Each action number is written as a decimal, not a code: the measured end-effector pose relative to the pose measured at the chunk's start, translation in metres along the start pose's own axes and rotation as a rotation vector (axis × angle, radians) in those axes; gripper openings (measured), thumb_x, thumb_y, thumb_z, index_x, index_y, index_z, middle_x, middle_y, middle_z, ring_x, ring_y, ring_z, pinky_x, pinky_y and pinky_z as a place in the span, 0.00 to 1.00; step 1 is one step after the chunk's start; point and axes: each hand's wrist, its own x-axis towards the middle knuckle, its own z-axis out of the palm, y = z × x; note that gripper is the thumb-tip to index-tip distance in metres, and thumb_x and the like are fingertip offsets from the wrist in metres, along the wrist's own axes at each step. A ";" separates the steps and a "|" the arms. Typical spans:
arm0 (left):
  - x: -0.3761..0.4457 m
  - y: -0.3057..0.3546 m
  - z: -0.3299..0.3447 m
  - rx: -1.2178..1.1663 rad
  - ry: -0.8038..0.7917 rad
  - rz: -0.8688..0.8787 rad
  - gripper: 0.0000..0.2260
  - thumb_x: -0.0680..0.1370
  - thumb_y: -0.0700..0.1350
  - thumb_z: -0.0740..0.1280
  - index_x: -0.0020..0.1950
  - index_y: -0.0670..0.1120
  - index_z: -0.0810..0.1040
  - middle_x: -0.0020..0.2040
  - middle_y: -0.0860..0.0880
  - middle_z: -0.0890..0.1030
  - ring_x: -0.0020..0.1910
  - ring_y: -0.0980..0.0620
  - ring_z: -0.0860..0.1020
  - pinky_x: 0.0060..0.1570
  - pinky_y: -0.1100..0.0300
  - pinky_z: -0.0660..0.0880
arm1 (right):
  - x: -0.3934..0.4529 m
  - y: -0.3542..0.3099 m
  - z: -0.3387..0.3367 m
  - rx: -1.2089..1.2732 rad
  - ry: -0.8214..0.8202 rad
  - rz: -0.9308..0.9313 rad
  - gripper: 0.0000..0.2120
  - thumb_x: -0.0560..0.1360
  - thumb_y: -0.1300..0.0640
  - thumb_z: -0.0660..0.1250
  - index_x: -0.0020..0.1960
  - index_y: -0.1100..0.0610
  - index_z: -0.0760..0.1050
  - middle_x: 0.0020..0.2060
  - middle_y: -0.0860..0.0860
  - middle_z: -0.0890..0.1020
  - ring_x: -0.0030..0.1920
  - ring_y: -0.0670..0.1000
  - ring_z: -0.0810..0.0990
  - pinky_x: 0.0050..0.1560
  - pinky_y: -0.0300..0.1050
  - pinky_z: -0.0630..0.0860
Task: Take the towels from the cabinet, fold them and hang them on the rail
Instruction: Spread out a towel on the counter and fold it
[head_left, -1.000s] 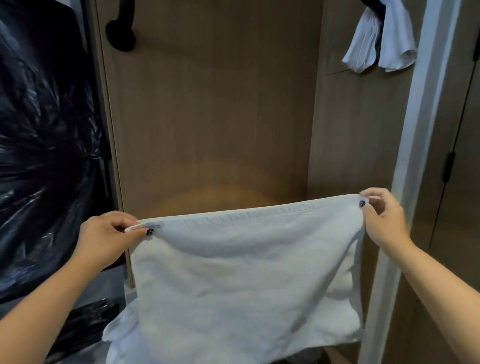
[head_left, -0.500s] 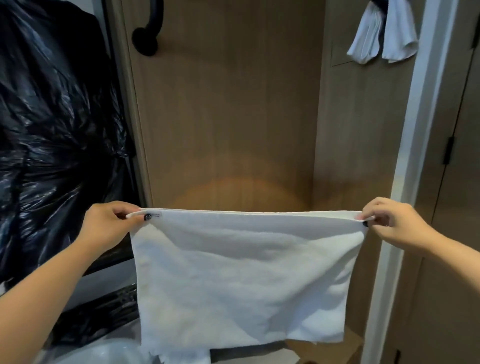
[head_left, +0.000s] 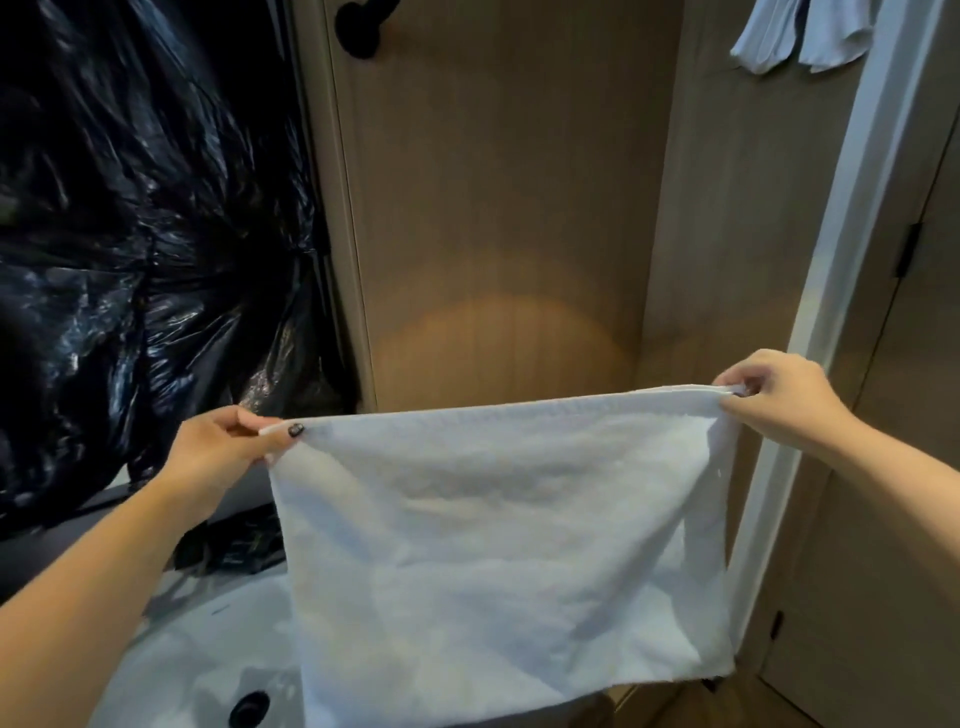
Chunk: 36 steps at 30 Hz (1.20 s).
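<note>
A black plastic sheet (head_left: 130, 260) fills the left of the frame, beside a wooden door (head_left: 493, 197) at centre. Across the lower middle a white towel (head_left: 493, 545) hangs flat, its top edge stretched level. The left hand (head_left: 223, 452) pinches the left corner, fingers clamped on the hem; the right hand (head_left: 779, 400) pinches the right corner likewise. At upper right, more towels (head_left: 800, 36) hang already. This looks like the folding step: next, the two corners likely need bringing together, edges kept matched, before hanging.
</note>
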 end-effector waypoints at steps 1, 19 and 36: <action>-0.003 -0.006 -0.004 0.117 -0.018 0.021 0.10 0.68 0.37 0.78 0.40 0.38 0.78 0.41 0.43 0.85 0.43 0.47 0.82 0.48 0.56 0.79 | -0.005 -0.002 0.004 -0.009 -0.019 0.005 0.04 0.72 0.62 0.73 0.41 0.54 0.82 0.40 0.51 0.79 0.44 0.52 0.77 0.43 0.47 0.76; 0.073 -0.091 0.033 1.215 -0.020 0.124 0.06 0.81 0.44 0.60 0.48 0.51 0.75 0.49 0.51 0.70 0.42 0.46 0.74 0.39 0.49 0.75 | 0.055 -0.003 0.140 0.003 -0.132 0.078 0.10 0.71 0.71 0.67 0.40 0.57 0.77 0.39 0.51 0.76 0.39 0.51 0.76 0.32 0.40 0.73; 0.170 -0.240 0.117 0.490 0.464 -0.382 0.15 0.78 0.43 0.67 0.64 0.43 0.73 0.60 0.40 0.77 0.54 0.41 0.79 0.52 0.48 0.77 | 0.173 0.026 0.395 0.277 -0.253 0.442 0.07 0.74 0.63 0.68 0.51 0.59 0.80 0.51 0.56 0.82 0.48 0.53 0.76 0.50 0.41 0.69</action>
